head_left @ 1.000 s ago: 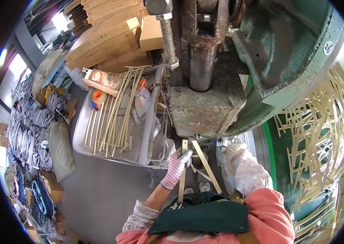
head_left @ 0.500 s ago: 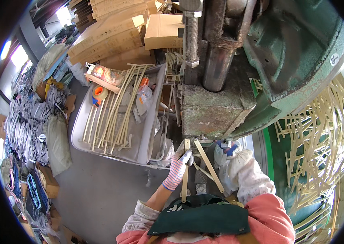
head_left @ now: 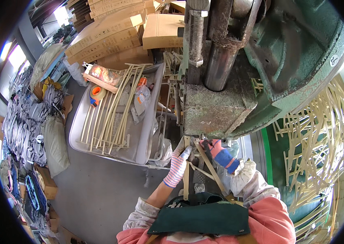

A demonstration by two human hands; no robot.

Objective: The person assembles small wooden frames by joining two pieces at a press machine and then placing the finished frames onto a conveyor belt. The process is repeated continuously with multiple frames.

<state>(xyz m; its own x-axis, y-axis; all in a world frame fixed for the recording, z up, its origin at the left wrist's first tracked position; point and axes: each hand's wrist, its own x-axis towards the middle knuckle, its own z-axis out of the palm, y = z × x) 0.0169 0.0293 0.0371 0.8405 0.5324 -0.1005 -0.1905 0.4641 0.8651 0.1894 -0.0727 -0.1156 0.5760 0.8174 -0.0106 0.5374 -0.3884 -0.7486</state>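
Left strip [head_left: 186, 179] and right strip [head_left: 210, 164], both flat, narrow and pale, lie with their upper ends close together by the lower front edge of the press block [head_left: 216, 114]. Their long axes spread from there toward the person: the left strip runs almost straight back to the green apron [head_left: 200, 219], while the right strip slants outward to the right.

The left hand [head_left: 179, 162], in a striped glove, grasps the left strip near its upper end, thumb across it. The right hand [head_left: 219, 153], in a pink and blue glove, is nearer the right strip, which lies just to the left of its fingers and slopes away below them. The fingertips seem to reach its upper end, but I cannot tell whether they grip it.

Off to the left, a grey tray [head_left: 142, 148] carries long thin bars [head_left: 113, 110], with a tape roll [head_left: 98, 93] near its left edge. On the far right is a tangled pile of pale strips [head_left: 322, 130].
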